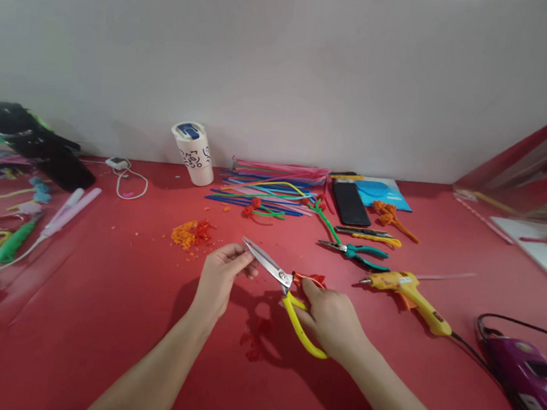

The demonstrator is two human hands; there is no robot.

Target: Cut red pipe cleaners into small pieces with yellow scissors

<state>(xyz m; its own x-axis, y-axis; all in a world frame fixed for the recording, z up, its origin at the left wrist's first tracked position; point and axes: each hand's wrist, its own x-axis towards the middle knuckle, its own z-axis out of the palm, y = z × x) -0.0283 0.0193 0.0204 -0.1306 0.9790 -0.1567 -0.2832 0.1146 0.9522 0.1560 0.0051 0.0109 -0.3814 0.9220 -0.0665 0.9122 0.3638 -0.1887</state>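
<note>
My right hand (333, 317) is closed round the yellow-handled scissors (269, 264), whose blades point up and left. A red fuzzy piece (312, 279) sits between its fingers beside the scissors' pivot. My left hand (225, 271) has its thumb and fingers pinched together at the blade tips; what it grips, if anything, is too small to name. Orange clippings (184, 234) and red clippings (203, 231) lie in a small heap beyond my left hand. Red scraps (253, 349) are on the red table (117, 319) below the scissors.
Behind are pipe cleaners (260, 191), a white tumbler (196, 155) and a black phone (350, 203). Teal pliers (355, 252), a yellow glue gun (411, 295) and a purple device (522, 376) lie right. A pink-white tool (69, 214) lies left.
</note>
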